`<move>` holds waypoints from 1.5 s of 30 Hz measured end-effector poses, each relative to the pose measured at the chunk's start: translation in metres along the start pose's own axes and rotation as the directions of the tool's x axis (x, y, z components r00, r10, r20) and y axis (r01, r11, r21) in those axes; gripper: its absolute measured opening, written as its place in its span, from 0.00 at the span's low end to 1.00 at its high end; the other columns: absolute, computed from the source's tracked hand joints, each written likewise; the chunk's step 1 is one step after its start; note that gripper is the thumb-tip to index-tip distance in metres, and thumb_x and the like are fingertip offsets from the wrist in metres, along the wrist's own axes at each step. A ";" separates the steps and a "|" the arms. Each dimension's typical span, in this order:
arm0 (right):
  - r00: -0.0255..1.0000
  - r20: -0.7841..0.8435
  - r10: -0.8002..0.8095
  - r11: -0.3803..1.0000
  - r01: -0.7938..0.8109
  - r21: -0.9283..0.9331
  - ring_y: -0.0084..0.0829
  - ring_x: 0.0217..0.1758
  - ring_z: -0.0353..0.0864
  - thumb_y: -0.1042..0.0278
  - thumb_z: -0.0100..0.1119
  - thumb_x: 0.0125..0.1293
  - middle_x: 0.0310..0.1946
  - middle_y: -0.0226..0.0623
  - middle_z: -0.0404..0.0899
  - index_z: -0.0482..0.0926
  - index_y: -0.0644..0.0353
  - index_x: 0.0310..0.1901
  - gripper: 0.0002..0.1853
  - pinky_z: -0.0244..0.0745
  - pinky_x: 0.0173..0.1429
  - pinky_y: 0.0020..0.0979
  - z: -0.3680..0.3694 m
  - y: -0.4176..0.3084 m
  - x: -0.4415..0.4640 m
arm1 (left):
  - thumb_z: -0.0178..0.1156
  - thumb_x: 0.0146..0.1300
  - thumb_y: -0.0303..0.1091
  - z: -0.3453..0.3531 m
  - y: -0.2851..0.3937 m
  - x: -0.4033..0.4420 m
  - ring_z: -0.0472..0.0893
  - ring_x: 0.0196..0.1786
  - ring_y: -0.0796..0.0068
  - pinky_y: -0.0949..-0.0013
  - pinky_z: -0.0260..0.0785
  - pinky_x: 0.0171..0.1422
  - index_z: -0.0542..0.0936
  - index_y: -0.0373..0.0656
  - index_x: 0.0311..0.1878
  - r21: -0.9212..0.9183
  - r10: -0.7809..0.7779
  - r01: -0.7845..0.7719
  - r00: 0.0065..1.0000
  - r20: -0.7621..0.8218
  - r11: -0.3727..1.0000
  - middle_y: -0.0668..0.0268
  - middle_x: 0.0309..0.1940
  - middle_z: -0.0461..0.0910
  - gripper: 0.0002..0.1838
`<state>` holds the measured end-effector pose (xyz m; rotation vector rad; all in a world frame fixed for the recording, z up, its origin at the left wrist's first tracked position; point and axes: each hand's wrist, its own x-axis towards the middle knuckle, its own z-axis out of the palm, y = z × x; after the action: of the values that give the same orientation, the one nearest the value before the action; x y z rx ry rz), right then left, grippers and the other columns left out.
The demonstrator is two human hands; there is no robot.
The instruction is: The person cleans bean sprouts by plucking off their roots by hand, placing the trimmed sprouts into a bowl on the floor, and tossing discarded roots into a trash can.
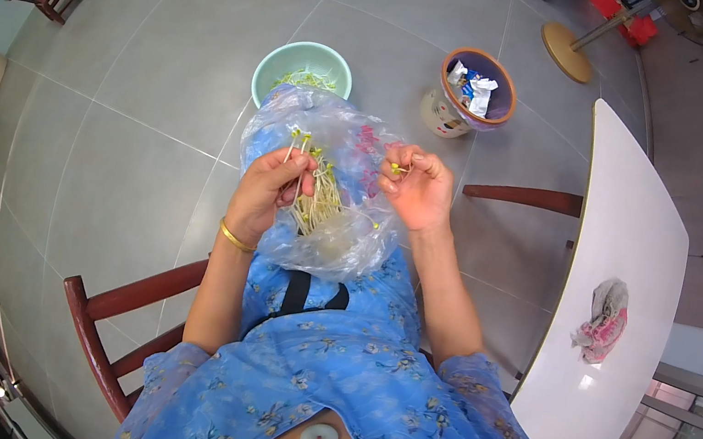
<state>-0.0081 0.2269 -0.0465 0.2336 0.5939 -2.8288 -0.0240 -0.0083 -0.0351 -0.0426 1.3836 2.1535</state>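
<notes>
Just above the lap, the left hand [272,185] is closed around a few pale sprouts [305,145], pinched between thumb and fingers, their yellow-green heads standing up past the fingertips and their stems running down through the grip. Level with it and a little apart, the right hand [421,192] has its thumb and fingertips brought together on a small sprout piece [395,168]; its yellow head shows at the fingertips on the side facing the left hand, though the fingers cover part of it and it is hard to tell how much stem it has. Between and below the hands, a larger heap of sprouts [324,201] lies in an open clear plastic bag [336,256] spread over the blue flowered dress [339,348], close beside the left fingers. Beyond the bag, a light green bowl [265,75] stands on the grey floor [187,34] with more sprouts inside. A lined bin [443,116] holding crumpled wrappers stands to the right of the bowl, and farther right a white table [618,208] bears a crumpled plastic bundle [604,320].
</notes>
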 end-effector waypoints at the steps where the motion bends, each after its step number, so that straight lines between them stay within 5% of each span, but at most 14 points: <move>1: 0.999 0.033 0.020 0.997 -0.022 0.076 0.25 0.23 0.66 0.70 0.54 0.52 0.22 0.34 0.69 0.74 0.63 0.26 0.05 0.60 0.25 0.25 0.001 0.000 -0.001 | 0.53 0.67 0.36 0.000 0.000 0.000 0.60 0.18 0.89 0.84 0.50 0.22 0.77 0.42 0.38 -0.046 -0.011 0.010 1.000 -0.008 0.999 0.71 0.19 0.75 0.08; 5: 0.999 -0.048 0.026 0.999 -0.024 0.030 0.26 0.23 0.67 0.71 0.54 0.55 0.23 0.34 0.71 0.74 0.62 0.29 0.05 0.62 0.26 0.26 -0.001 0.003 -0.003 | 0.54 0.65 0.35 0.010 -0.001 0.002 0.61 0.19 0.90 0.85 0.50 0.22 0.76 0.43 0.39 -0.096 -0.019 0.019 1.000 0.002 0.995 0.74 0.20 0.73 0.07; 13: 0.983 -0.181 -0.017 0.963 -0.033 -0.266 0.20 0.26 0.72 0.72 0.55 0.63 0.29 0.33 0.77 0.76 0.63 0.40 0.07 0.65 0.28 0.22 0.017 0.020 -0.007 | 0.64 0.57 0.33 0.044 -0.010 0.006 0.62 0.22 0.93 0.84 0.49 0.24 0.77 0.41 0.46 0.112 -0.012 0.014 1.000 -0.023 0.994 0.80 0.23 0.72 0.14; 18: 0.978 -0.179 -0.106 0.918 0.027 -0.395 0.19 0.26 0.72 0.72 0.55 0.63 0.30 0.33 0.78 0.77 0.64 0.41 0.07 0.65 0.29 0.21 0.024 0.030 -0.006 | 0.66 0.57 0.33 0.044 -0.028 0.015 0.69 0.25 0.91 0.85 0.57 0.27 0.78 0.40 0.42 0.111 0.173 -0.167 0.984 -0.045 0.980 0.75 0.26 0.76 0.12; 26: 0.984 -0.139 -0.112 0.867 0.029 -0.498 0.19 0.25 0.72 0.73 0.56 0.61 0.28 0.33 0.78 0.77 0.64 0.38 0.06 0.65 0.29 0.21 0.023 0.027 -0.007 | 0.64 0.57 0.33 0.036 -0.010 0.009 0.67 0.22 0.91 0.84 0.56 0.25 0.79 0.40 0.34 0.191 0.088 -0.072 0.993 -0.077 0.979 0.76 0.23 0.74 0.07; 29: 0.992 -0.097 -0.085 0.691 -0.012 -0.723 0.16 0.24 0.70 0.73 0.59 0.58 0.25 0.29 0.76 0.78 0.63 0.36 0.05 0.63 0.28 0.19 0.031 0.021 -0.010 | 0.64 0.57 0.34 0.030 -0.009 0.010 0.65 0.21 0.92 0.83 0.53 0.23 0.79 0.41 0.31 0.230 0.056 -0.044 0.997 -0.045 0.972 0.78 0.21 0.72 0.07; 31: 0.993 -0.012 -0.119 0.411 0.038 -0.911 0.13 0.24 0.68 0.73 0.60 0.56 0.25 0.25 0.76 0.79 0.63 0.33 0.04 0.63 0.29 0.18 0.039 0.018 -0.013 | 0.64 0.57 0.34 0.029 -0.008 0.010 0.64 0.20 0.92 0.83 0.52 0.23 0.79 0.41 0.31 0.239 0.041 -0.033 0.999 -0.032 0.971 0.78 0.21 0.72 0.07; 38: 0.995 0.053 -0.084 0.073 0.059 -0.996 0.15 0.24 0.70 0.74 0.59 0.55 0.23 0.29 0.76 0.79 0.64 0.31 0.03 0.66 0.27 0.22 0.046 0.018 -0.015 | 0.64 0.57 0.35 0.027 -0.004 0.009 0.60 0.18 0.92 0.83 0.47 0.21 0.77 0.44 0.27 0.186 -0.072 0.069 0.997 0.009 0.980 0.80 0.17 0.68 0.07; 41: 0.977 0.193 -0.094 -0.024 0.191 -0.981 0.19 0.23 0.71 0.76 0.57 0.54 0.21 0.33 0.74 0.76 0.65 0.30 0.03 0.67 0.27 0.26 0.043 0.022 -0.013 | 0.64 0.57 0.35 0.025 -0.005 0.009 0.60 0.18 0.91 0.83 0.46 0.21 0.77 0.45 0.26 0.136 -0.126 0.124 0.992 0.009 0.983 0.79 0.16 0.67 0.08; 43: 0.919 0.354 -0.175 -0.238 0.309 -0.921 0.24 0.23 0.72 0.77 0.55 0.54 0.20 0.35 0.72 0.72 0.65 0.30 0.03 0.68 0.28 0.29 0.040 0.028 -0.010 | 0.63 0.57 0.35 0.025 -0.006 0.011 0.60 0.17 0.91 0.83 0.46 0.21 0.76 0.46 0.26 0.117 -0.159 0.158 0.987 -0.003 0.980 0.79 0.16 0.67 0.08; 45: 0.902 0.367 -0.226 -0.203 0.325 -0.924 0.23 0.21 0.71 0.76 0.54 0.56 0.20 0.34 0.71 0.70 0.64 0.29 0.03 0.66 0.26 0.28 0.035 0.036 -0.007 | 0.62 0.57 0.35 0.027 -0.008 0.014 0.60 0.18 0.90 0.82 0.46 0.21 0.76 0.46 0.26 0.099 -0.149 0.152 0.988 -0.039 0.983 0.78 0.16 0.67 0.08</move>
<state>0.0045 0.1816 -0.0269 -0.3806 2.8352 -1.6059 -0.0249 0.0231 -0.0335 -0.1385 1.4577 1.9637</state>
